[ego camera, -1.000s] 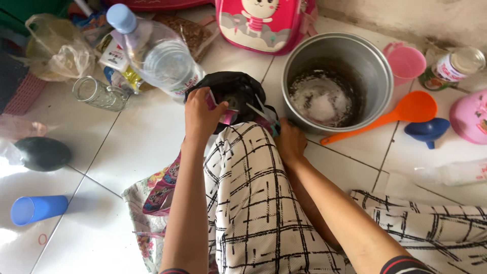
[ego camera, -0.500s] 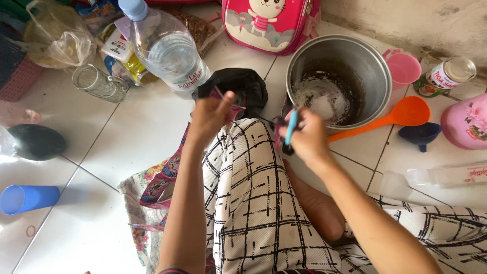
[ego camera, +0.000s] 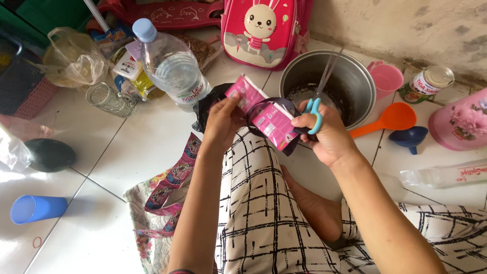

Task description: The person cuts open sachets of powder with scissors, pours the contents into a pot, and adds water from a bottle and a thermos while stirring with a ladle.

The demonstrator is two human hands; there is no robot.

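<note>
My left hand (ego camera: 221,122) pinches the top end of a strip of pink sachets (ego camera: 264,114) held above my raised knee. In my right hand (ego camera: 327,131) are scissors with blue and black handles (ego camera: 315,109), their thin blades pointing up over a metal pot (ego camera: 329,86). The right hand also touches the lower sachet of the strip. White residue lies at the bottom of the pot. A black plastic bag (ego camera: 208,104) sits on the tiled floor just behind the sachets.
A large water bottle (ego camera: 170,63), a glass jar (ego camera: 109,99), an orange ladle (ego camera: 390,119), a blue funnel (ego camera: 410,137), a pink cup (ego camera: 385,78) and a pink backpack (ego camera: 264,28) surround me. A blue cup (ego camera: 38,208) lies at left.
Both hands rose from the black bag. The left lifted the pink sachet strip out and the right brought the scissors up beside it.
</note>
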